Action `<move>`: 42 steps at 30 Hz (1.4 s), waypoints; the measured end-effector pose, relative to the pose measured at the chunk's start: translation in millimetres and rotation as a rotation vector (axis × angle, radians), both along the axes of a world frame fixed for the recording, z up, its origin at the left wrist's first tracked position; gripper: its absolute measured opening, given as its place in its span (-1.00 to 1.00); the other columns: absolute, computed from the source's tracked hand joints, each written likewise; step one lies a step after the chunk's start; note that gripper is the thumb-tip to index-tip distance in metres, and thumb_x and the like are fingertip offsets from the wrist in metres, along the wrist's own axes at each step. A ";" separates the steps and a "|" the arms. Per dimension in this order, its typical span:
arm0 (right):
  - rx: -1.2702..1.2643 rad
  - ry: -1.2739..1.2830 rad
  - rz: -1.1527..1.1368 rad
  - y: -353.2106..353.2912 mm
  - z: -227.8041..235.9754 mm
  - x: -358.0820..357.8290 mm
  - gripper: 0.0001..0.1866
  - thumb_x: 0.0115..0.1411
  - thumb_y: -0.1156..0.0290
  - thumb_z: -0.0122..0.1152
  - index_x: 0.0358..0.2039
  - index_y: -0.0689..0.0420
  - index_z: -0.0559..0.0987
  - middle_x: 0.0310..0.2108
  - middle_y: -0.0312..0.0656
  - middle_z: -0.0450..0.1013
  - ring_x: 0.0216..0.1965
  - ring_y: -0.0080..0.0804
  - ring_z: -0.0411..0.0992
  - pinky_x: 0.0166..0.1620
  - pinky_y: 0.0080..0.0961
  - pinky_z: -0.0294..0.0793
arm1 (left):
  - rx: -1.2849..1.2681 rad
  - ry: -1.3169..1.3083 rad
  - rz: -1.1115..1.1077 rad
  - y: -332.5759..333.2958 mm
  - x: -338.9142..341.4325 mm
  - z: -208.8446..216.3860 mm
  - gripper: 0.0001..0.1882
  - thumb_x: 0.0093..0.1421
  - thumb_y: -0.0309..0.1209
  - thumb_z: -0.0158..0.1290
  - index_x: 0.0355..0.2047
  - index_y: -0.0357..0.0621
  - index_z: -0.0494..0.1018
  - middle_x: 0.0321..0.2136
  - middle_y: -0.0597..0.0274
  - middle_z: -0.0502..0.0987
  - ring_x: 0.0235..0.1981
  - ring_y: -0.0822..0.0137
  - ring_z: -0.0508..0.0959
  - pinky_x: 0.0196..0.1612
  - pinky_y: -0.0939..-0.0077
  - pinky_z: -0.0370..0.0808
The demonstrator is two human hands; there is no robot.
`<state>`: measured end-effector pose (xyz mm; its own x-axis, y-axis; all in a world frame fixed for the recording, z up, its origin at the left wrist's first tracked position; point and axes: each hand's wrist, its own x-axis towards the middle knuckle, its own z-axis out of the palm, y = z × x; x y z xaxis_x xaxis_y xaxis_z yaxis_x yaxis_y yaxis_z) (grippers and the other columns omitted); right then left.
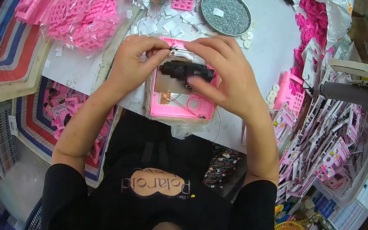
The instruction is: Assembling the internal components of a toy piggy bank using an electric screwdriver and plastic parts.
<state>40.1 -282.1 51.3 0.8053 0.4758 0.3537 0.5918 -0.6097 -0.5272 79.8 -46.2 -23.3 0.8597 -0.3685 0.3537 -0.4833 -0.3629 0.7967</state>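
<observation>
A shallow pink plastic casing (pixel 179 113) lies open before me, holding a grey plate and thin reddish wires. Over its middle is a black plastic mechanism (pixel 179 70), slightly blurred. My left hand (pixel 137 58) pinches a small dark piece (pixel 172 48) at the casing's upper left, by a thin metal rod. My right hand (pixel 231 72) arches over the casing's right side with fingers apart. Its forefinger is above the black mechanism and its blurred thumb overlaps the lower edge; whether it presses on the mechanism is unclear.
Beyond the casing stands a round tray of small screws (pixel 225 14), beside scattered white paper squares (pixel 173 25). Bagged pink parts (pixel 87 15) lie at left. At right, a grey-handled tool (pixel 353 95) juts over a bin of printed pink-and-white panels (pixel 331 151).
</observation>
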 end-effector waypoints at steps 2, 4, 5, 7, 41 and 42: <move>-0.036 0.080 -0.035 -3.4 -13.4 -11.6 -0.38 -0.13 0.40 0.48 0.03 0.08 0.52 -0.01 -0.10 0.43 0.02 0.00 0.36 0.08 -0.17 0.45 | 0.033 0.034 -0.043 2.1 0.6 5.4 -0.87 0.12 -0.46 0.25 -0.30 -0.19 0.63 -0.46 0.22 0.61 -0.43 0.32 0.53 -0.18 0.39 0.39; -0.039 0.109 -0.068 -3.8 -28.1 -19.3 -0.37 -0.14 0.43 0.49 0.02 0.10 0.52 0.02 -0.08 0.42 -0.01 -0.02 0.39 0.08 -0.20 0.43 | 0.043 0.033 -0.107 2.1 3.8 10.2 -0.88 0.12 -0.47 0.24 -0.31 -0.20 0.62 -0.46 0.21 0.61 -0.43 0.30 0.54 -0.19 0.39 0.41; 0.014 0.142 -0.095 -2.7 -30.0 -21.0 -0.44 -0.13 0.46 0.49 -0.05 0.11 0.52 -0.07 -0.09 0.45 -0.03 -0.05 0.40 0.03 -0.24 0.46 | 0.042 0.017 -0.142 3.2 5.0 10.9 -0.89 0.13 -0.45 0.24 -0.33 -0.17 0.62 -0.47 0.21 0.60 -0.44 0.29 0.55 -0.20 0.38 0.40; -0.011 0.221 -0.057 -7.0 -33.0 -20.4 -0.48 -0.08 0.46 0.47 -0.04 0.12 0.53 -0.12 -0.11 0.47 -0.04 -0.08 0.41 0.00 -0.25 0.48 | 0.054 -0.055 -0.213 2.7 8.6 14.2 -0.91 0.13 -0.44 0.24 -0.34 -0.14 0.61 -0.46 0.22 0.60 -0.45 0.26 0.56 -0.20 0.36 0.40; -0.107 0.154 0.021 -9.8 -29.3 -15.1 -0.46 -0.08 0.44 0.44 -0.01 0.02 0.55 -0.14 -0.18 0.42 -0.11 -0.11 0.37 -0.06 -0.25 0.48 | 0.550 -0.369 -0.571 -11.7 23.9 47.2 -0.87 0.04 -0.47 0.20 -0.36 -0.15 0.54 -0.43 0.18 0.52 -0.33 0.12 0.56 -0.29 0.26 0.50; -0.099 0.155 0.018 -9.3 -28.7 -14.7 -0.46 -0.08 0.45 0.44 0.00 0.02 0.55 -0.14 -0.17 0.42 -0.11 -0.11 0.37 -0.06 -0.25 0.48 | 0.536 -0.378 -0.542 -11.0 20.7 45.4 -0.87 0.04 -0.47 0.19 -0.36 -0.15 0.54 -0.44 0.19 0.51 -0.34 0.13 0.56 -0.31 0.27 0.50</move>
<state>25.4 -291.5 22.6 0.8375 0.5170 0.1767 0.5194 -0.6529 -0.5513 100.6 -57.2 22.0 0.3753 -0.8948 0.2419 -0.8983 -0.2868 0.3328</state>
